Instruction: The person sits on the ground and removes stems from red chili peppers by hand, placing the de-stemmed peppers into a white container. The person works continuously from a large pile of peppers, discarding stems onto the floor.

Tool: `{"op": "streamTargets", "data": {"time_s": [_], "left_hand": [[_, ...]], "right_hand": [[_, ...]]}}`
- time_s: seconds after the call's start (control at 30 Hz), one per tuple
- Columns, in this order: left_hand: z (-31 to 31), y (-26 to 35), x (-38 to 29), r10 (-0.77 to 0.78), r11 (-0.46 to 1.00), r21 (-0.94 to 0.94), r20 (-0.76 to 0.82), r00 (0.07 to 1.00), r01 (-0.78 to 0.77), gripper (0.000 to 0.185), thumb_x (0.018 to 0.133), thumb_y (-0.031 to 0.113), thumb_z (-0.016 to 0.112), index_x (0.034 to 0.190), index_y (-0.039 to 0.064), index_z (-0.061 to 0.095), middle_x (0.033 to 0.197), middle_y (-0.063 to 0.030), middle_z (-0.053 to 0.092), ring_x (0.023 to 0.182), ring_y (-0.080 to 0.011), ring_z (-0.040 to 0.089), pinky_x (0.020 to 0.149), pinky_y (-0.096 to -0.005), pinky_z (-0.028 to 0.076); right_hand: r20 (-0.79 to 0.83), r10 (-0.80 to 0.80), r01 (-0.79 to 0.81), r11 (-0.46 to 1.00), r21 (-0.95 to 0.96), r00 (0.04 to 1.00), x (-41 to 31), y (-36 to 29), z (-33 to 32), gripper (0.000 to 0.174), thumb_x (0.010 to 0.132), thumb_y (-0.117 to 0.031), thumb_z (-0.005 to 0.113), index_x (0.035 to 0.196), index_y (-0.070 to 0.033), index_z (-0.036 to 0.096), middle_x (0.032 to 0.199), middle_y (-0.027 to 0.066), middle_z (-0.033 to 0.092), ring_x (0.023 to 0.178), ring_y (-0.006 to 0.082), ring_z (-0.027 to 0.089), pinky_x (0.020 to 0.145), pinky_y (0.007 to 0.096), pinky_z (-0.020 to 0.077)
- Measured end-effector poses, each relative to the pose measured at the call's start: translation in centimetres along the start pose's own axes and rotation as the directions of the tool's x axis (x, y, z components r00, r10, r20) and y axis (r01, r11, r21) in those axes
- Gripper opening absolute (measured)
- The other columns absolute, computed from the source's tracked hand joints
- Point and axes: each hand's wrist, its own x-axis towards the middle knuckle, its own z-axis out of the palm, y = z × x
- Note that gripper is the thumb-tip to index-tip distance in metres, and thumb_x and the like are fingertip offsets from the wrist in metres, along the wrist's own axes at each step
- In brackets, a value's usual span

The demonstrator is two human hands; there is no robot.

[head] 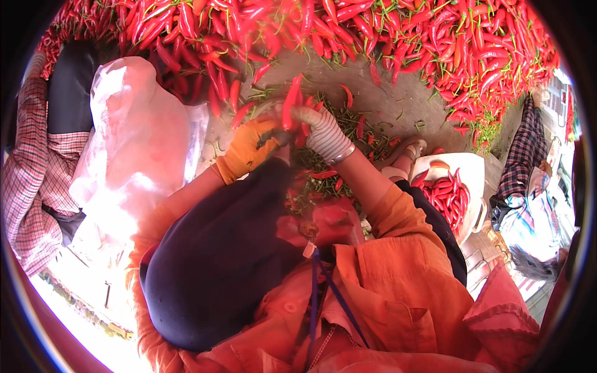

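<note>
My left hand (252,145), in an orange glove with dark stained fingertips, is curled against a red chili pepper (292,100). The pepper stands nearly upright between my two hands. My right hand (322,130) wears a white striped knit glove and closes around more red peppers (303,132), whose ends poke out past the fingers. Where the fingers of both hands meet, the view is blurred and partly hidden. Just beneath and beyond the hands lies a litter of green pepper stems (347,122) with some loose red peppers among it.
A large heap of red chili peppers (447,51) spreads across the far side. On my left stands a full white woven sack (135,121), with a person in checked clothing (28,182) beyond. A pale container (473,172) of peppers sits at my right. Another person (527,154) is farther right.
</note>
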Motion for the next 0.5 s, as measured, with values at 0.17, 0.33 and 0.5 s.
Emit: {"op": "streamTargets", "data": {"time_s": [0.17,0.33,0.5], "left_hand": [[-0.6,-0.6,0.8,0.028,0.982,0.184,0.093,0.995,-0.045,0.014,0.079,0.016,0.058,0.087,0.005,0.06,0.073,-0.0086,0.054,0.064,-0.0204,0.053,0.062,-0.0306,0.043],[-1.7,-3.0,-0.1,-0.101,0.991,0.089,-0.007,0.995,0.101,0.021,0.081,0.007,0.057,0.102,0.002,0.06,0.085,-0.0049,0.06,0.078,-0.0097,0.053,0.072,-0.024,0.044],[-2.5,-5.5,-1.0,-0.169,0.976,0.105,-0.196,0.966,0.192,0.023,0.084,0.014,0.058,0.1,-0.002,0.057,0.075,-0.0012,0.055,0.07,-0.0077,0.047,0.061,-0.0241,0.041]], "right_hand": [[-0.03,0.185,-0.164,0.77,-0.616,0.982,-3.2,-5.6,-5.1,0.026,0.073,-0.021,0.065,0.092,-0.003,0.058,0.072,0.0013,0.058,0.055,0.007,0.05,0.05,0.0209,0.0429],[-0.389,0.141,-0.409,0.163,-0.898,0.91,-14.0,-13.6,-18.3,0.036,0.067,-0.017,0.068,0.098,-0.004,0.056,0.077,0.0027,0.057,0.069,0.0113,0.054,0.06,0.0271,0.0461],[-0.721,0.062,-0.711,-0.128,-0.692,0.691,-29.7,-13.1,-29.0,0.03,0.064,-0.018,0.068,0.088,-0.003,0.058,0.068,0.0059,0.059,0.067,0.0176,0.057,0.065,0.028,0.0461]]}}
